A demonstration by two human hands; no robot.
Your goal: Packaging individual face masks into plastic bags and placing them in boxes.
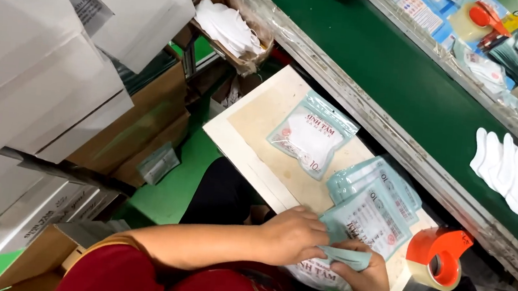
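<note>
Teal plastic pouch (343, 258), thin, limp and slick, lay at the surface's (262, 117) near edge. We pinched it between left hand (291, 234) and right hand (365, 277); corners seemed the safest hold.

Both the left hand (291, 234) and right hand (365, 277) pinch a pale teal mask pouch (349, 258) beside a pouch stack (372, 204) on the board (255, 123).

One mask packet (312, 137) lies alone near the middle of the work board (255, 117). A pile of packets (372, 204) sits by the board's right edge. The tape dispenser (439, 258) stands just right of the pile. The conveyor belt (393, 63) runs behind the board, with loose masks (515, 176) on it.
</note>
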